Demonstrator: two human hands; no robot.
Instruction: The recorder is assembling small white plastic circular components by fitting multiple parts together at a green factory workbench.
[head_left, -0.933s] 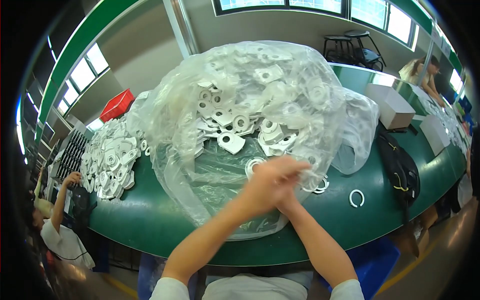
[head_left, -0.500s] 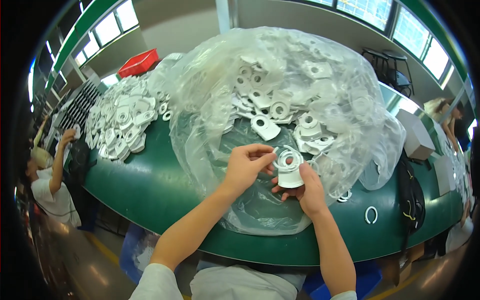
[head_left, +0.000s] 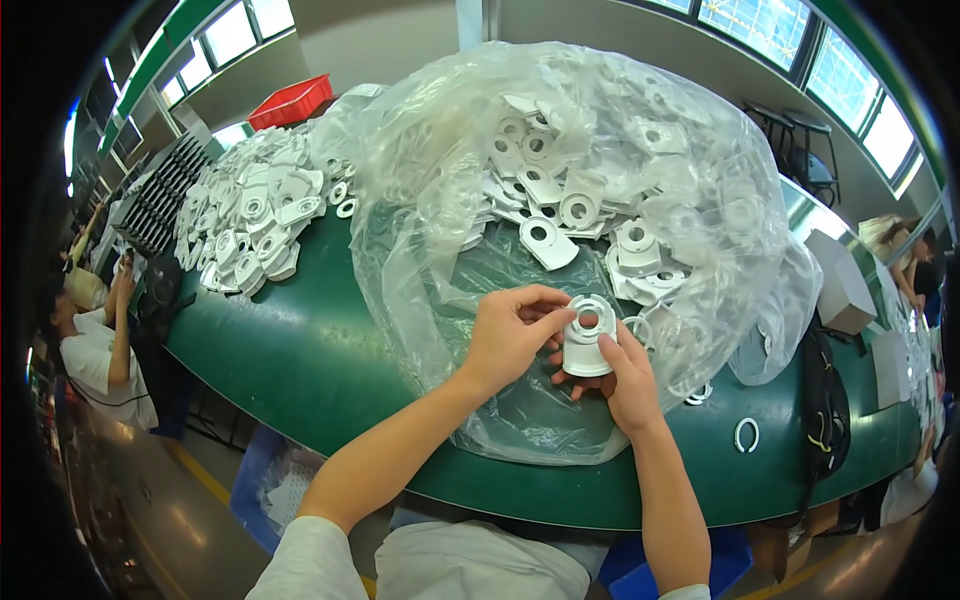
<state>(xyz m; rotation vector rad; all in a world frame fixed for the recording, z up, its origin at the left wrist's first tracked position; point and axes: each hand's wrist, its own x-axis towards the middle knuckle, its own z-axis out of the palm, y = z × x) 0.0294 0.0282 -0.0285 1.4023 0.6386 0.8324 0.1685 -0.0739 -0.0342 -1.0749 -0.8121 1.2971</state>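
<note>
A white plastic plate (head_left: 588, 360) with a round hole is held upright in my right hand (head_left: 628, 385), thumb on its front and fingers behind. Against the plate, around the hole, lies a white open ring (head_left: 588, 300). My left hand (head_left: 515, 335) pinches at the ring's left edge; its fingertips are partly hidden. A second white ring (head_left: 640, 330) shows just beside my right fingers; whether they hold it I cannot tell. Both hands are above the front of a large clear plastic bag (head_left: 420, 200) full of similar white plates (head_left: 547, 243).
Left of the bag, more white parts (head_left: 250, 225) are heaped on the green table (head_left: 270, 345), with a red tray (head_left: 290, 102) behind. A loose ring (head_left: 746, 435) and a black bag (head_left: 822, 410) are at right. Blue bins (head_left: 255, 490) stand below. A co-worker (head_left: 105, 350) sits at left.
The ring, tilted up off the plate before, now sits flat around the hole. My left fingers have followed it to the plate's edge. My view has shifted slightly.
</note>
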